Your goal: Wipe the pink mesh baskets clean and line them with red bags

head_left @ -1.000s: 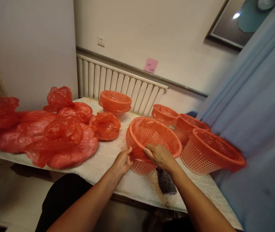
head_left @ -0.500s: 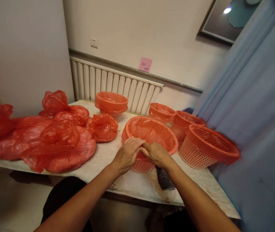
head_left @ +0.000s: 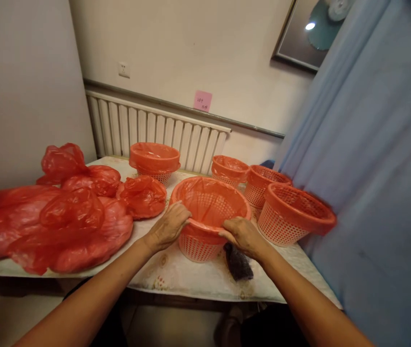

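In front of me on the table stands a perforated plastic basket [head_left: 200, 248], lined with a thin red plastic bag [head_left: 205, 195] whose edge is folded over the rim. My left hand [head_left: 171, 224] is closed on the near left part of the rim, pinching the bag's edge there. On the near right part of the rim, my right hand [head_left: 243, 233] grips the same bag edge between thumb and fingers. The basket is upright, and its inside wall shows through the film. A dark crumpled bundle [head_left: 239, 262] lies just below my right hand.
Several full red plastic bags [head_left: 86, 231] crowd the table's left side. More lined baskets stand around: one at the back [head_left: 154, 156], and others toward the right, including a large one [head_left: 292, 217] against the blue curtain [head_left: 364, 168]. A radiator [head_left: 147, 123] runs along the wall behind.
My hands have moved apart along the near rim, from together at its middle to the left and right sides. The view has shifted slightly to the right.
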A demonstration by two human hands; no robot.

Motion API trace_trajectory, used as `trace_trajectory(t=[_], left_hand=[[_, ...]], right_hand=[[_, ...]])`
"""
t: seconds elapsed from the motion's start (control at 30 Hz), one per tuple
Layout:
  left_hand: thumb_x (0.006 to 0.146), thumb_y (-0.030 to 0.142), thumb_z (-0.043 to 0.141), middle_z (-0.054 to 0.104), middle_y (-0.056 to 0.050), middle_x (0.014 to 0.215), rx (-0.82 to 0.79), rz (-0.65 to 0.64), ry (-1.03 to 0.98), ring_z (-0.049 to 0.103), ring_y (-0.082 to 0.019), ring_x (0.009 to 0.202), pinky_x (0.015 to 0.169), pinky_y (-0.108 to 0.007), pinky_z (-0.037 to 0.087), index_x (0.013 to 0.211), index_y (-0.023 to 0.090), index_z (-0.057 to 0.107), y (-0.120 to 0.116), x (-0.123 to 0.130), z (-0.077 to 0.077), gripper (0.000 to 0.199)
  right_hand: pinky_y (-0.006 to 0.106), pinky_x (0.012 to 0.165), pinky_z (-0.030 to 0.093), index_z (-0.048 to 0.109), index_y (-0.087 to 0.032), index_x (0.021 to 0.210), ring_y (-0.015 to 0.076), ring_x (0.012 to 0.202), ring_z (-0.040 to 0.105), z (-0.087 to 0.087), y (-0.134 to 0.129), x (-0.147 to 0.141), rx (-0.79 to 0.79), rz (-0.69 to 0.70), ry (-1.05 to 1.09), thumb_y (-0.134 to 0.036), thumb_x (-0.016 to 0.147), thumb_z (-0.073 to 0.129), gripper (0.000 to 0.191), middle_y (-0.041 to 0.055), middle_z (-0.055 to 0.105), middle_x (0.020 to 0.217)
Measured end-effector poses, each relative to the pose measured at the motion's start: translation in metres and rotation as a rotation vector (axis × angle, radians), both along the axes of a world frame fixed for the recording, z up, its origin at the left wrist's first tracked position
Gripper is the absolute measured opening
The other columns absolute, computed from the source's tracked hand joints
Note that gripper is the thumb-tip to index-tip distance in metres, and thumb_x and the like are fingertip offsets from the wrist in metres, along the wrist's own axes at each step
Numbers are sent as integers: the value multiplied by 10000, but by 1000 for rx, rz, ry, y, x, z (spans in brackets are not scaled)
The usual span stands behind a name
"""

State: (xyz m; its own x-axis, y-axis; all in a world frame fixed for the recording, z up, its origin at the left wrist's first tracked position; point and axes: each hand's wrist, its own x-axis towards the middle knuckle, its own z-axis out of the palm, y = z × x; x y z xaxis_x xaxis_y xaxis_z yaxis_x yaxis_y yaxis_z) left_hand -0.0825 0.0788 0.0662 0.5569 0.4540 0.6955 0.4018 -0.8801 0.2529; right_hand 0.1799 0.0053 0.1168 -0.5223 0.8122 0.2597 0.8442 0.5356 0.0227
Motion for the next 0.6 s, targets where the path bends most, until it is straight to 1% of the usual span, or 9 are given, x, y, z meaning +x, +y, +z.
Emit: trace_trajectory(t=[0.1, 0.2, 0.23, 0.27, 0.3, 0.37, 0.43, 0.5, 0.6], left_hand=[[951, 292, 392, 605, -73, 930, 32, 21, -23, 529, -230, 921, 937, -428, 408, 950, 199, 586, 0, -10, 8, 215], [955, 260, 395, 608, -104, 1063, 72, 53, -61, 505, -247, 1069, 996, -451, 368, 1060, 186, 555, -10, -12, 14, 205], [957, 255, 396, 609, -102, 1082, 85, 48, -55, 503, -242, 1084, 1008, -447, 357, 1086, 185, 545, -14, -10, 15, 209], [962, 257, 390, 619, -90, 1060, 97, 37, -27, 518, -230, 1055, 1009, -440, 353, 1085, 187, 544, -19, -7, 14, 209], [969, 266, 375, 632, -71, 998, 108, 29, 13, 539, -216, 985, 994, -432, 358, 1048, 189, 554, -24, -3, 13, 210], [984, 298, 326, 620, -34, 817, 120, 35, 94, 534, -194, 799, 914, -420, 383, 901, 189, 568, -30, 5, 10, 278], [991, 328, 282, 569, -18, 704, 123, 66, 129, 483, -187, 698, 828, -409, 386, 778, 187, 543, -32, 11, 6, 365], [990, 348, 272, 548, -22, 689, 123, 84, 122, 456, -193, 693, 789, -402, 375, 739, 185, 525, -31, 15, 3, 392], [987, 357, 285, 542, -23, 692, 124, 86, 115, 435, -194, 697, 784, -398, 362, 727, 186, 521, -28, 17, 1, 391]], right_hand=[[256, 599, 282, 613, -175, 773, 145, 628, 555, -9, -1, -20, 41, -47, -7, -477, 970, 411, 413, 37, 655, 710], [262, 562, 244, 619, -186, 788, 150, 595, 564, -14, -4, -45, 98, -100, 31, -510, 960, 412, 421, 35, 666, 693], [264, 557, 238, 619, -190, 796, 152, 590, 567, -15, -6, -54, 112, -109, 47, -518, 960, 405, 425, 35, 671, 696], [266, 555, 235, 619, -193, 807, 155, 590, 570, -15, -7, -61, 125, -113, 61, -527, 962, 393, 432, 36, 677, 706], [268, 554, 235, 617, -196, 817, 156, 593, 573, -14, -8, -67, 131, -108, 73, -533, 965, 377, 440, 35, 681, 716], [269, 555, 241, 611, -199, 839, 155, 599, 574, -14, -9, -71, 122, -70, 77, -529, 975, 347, 444, 30, 683, 735], [267, 560, 249, 605, -200, 871, 151, 604, 567, -15, -8, -63, 105, -3, 41, -519, 981, 337, 431, 25, 678, 753], [266, 568, 257, 599, -198, 894, 148, 602, 550, -18, -4, -45, 95, 63, -29, -534, 975, 339, 433, 27, 666, 757], [270, 597, 275, 588, -184, 861, 157, 625, 530, -22, 3, -11, 105, 98, -97, -614, 947, 299, 526, 44, 644, 742]])
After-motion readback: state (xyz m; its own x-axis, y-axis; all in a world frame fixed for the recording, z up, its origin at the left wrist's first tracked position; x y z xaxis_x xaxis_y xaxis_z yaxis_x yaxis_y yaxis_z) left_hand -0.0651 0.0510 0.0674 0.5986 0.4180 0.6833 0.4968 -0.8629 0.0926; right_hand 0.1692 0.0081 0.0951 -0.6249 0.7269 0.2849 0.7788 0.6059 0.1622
